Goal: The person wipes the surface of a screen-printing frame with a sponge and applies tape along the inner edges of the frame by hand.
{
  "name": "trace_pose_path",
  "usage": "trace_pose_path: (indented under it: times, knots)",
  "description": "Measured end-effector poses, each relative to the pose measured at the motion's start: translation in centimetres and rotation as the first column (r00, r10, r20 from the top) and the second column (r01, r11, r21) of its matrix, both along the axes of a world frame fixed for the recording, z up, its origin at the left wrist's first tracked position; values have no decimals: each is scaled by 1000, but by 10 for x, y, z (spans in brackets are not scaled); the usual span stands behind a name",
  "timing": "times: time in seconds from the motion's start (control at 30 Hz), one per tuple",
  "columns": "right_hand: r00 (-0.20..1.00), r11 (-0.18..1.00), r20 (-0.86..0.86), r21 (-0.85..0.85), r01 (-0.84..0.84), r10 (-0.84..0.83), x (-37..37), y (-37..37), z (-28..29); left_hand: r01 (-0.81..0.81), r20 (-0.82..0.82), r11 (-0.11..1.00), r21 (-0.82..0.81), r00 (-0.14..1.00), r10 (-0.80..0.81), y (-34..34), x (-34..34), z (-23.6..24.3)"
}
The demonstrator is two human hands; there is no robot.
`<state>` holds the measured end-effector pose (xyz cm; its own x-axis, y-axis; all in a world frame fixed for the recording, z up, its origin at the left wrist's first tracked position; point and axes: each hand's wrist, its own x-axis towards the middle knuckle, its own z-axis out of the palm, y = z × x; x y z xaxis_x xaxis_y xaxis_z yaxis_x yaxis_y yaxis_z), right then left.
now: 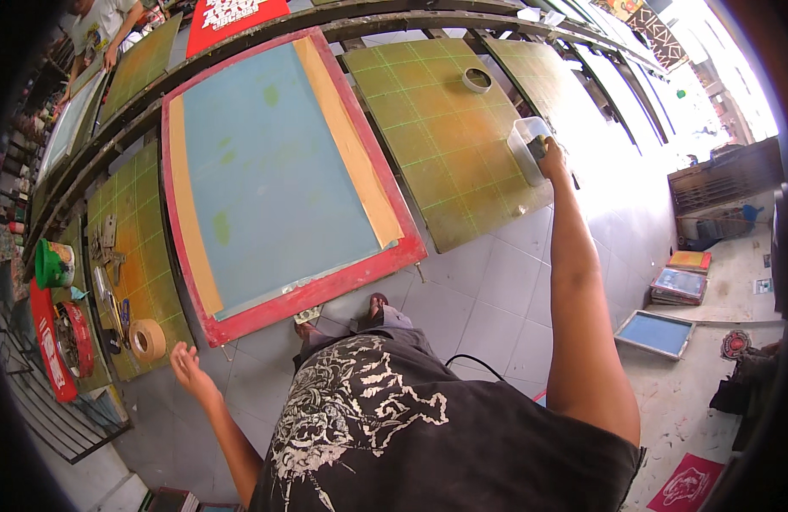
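Note:
My right hand (554, 160) reaches out to the right, its fingers closed round a dark sponge (537, 147) in a clear plastic tub (520, 136). The tub stands on a greenish board with grid lines (445, 171). My left hand (189, 367) hangs in the air at the lower left, empty, with its fingers apart. Close to it lies a roll of tan tape (146, 340). Between my hands is a large printing screen with a red frame (326, 294) and pale blue mesh (266, 188). Tan tape strips (347, 141) run along both its long sides.
Another tape roll (477, 80) lies on the right board. At the left stand a green bucket (54, 263) and a red round container (72, 340), beside several metal tools (110, 247). A person (104, 30) is at the far left. A small blue screen (656, 334) lies at right.

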<state>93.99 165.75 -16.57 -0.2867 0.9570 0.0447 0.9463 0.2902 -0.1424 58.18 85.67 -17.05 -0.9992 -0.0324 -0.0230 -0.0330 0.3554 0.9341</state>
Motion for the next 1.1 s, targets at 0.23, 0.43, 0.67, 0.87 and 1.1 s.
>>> trace_pose_path:
  times: [0.23,0.43,0.67,0.87,1.1]
  knots:
    - [989,982,-1,-120,-144,145,3,34,18,-65,99,996,-64,993,71,-33,56,-16]
    - [830,947,458,-194,-255,317,-25,-5,38,-43,165,990,-135,984,65,-52,102,-53]
    - [591,905,708,-170,-390,388,-24,5,26,85,322,975,-206,947,-15,-92,154,-128]
    - [724,856,472,-158,-493,504,-25,-8,36,212,470,943,-257,880,-70,-139,197,-158]
    - [862,917,338,-265,-297,377,-30,-1,35,121,618,985,-120,786,-21,-131,198,-158]
